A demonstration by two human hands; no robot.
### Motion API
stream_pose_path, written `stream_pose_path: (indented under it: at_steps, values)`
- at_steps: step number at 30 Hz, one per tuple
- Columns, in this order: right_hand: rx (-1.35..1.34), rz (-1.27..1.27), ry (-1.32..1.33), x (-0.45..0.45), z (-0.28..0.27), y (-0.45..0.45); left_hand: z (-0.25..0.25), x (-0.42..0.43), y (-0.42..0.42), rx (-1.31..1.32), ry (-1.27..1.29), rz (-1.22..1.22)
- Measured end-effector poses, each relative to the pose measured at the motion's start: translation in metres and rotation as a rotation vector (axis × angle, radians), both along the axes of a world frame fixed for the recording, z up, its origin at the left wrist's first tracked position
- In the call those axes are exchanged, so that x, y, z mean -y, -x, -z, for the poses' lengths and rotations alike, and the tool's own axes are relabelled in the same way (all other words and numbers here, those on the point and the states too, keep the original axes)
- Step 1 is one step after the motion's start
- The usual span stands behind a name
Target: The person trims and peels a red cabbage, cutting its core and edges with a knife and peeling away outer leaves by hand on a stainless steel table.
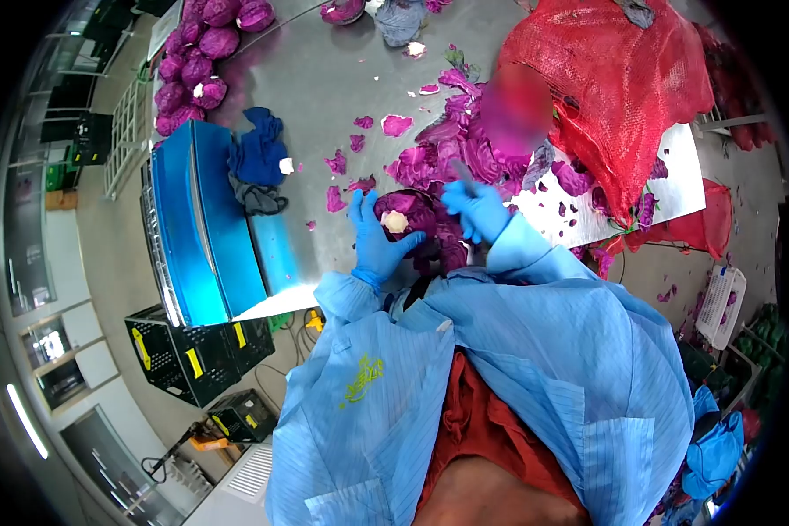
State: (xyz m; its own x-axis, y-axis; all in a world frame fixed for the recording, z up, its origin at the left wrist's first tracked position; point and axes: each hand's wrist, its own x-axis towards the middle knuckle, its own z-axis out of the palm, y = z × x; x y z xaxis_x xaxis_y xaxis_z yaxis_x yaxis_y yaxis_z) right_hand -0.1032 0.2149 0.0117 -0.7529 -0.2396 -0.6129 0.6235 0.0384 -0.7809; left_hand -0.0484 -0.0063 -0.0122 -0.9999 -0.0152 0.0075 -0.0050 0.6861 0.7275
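We can read no words, brands or numbers here. We see only a slanted yellow-green marking that looks like lettering on the light-blue, finely striped long-sleeved coat, too blurred for us to make out.

A light-blue, finely striped coat with yellow-green chest lettering, rust-red top beneath, blue gloves.

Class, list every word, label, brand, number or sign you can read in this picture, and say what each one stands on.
No text reads clearly.
Yellow-green mark on the blue jacket: too blurred to read.
Yellow patches on the black crates: too small to tell whether they bear writing.
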Motion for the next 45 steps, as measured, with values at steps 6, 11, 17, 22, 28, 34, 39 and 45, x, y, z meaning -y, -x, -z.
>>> stream_pose_path:
  at_steps: [6,11,17,22,28,34,39,45]
  values:
    - [0.192,-0.017,0.162,-0.048,0.047,0.004,-0.011,0.040,0.025,0.215,-0.099,0.490]
    - [0.218,-0.015,0.297,-0.042,0.049,-0.020,-0.037,0.034,0.047,0.367,0.162,0.639]
    - [0.101,-0.069,0.230,-0.037,0.040,-0.027,-0.003,0.033,0.034,0.229,-0.115,0.494]
    - [0.080,-0.046,0.231,-0.036,0.049,-0.028,0.020,0.047,0.029,0.425,-0.376,0.278]
    - [0.036,-0.040,0.214,-0.033,0.041,-0.026,0.026,0.048,0.011,0.425,-0.835,-0.005]
    - [0.074,-0.021,0.260,-0.024,0.035,-0.024,0.020,0.028,-0.014,0.616,-1.726,-0.267]
    - [-0.011,-0.073,0.221,-0.017,0.025,-0.020,0.004,0.017,-0.015,0.581,-1.800,-0.272]
    - [-0.110,-0.109,0.188,-0.009,0.012,-0.020,0.013,0.021,-0.018,0.545,-1.805,-0.207]
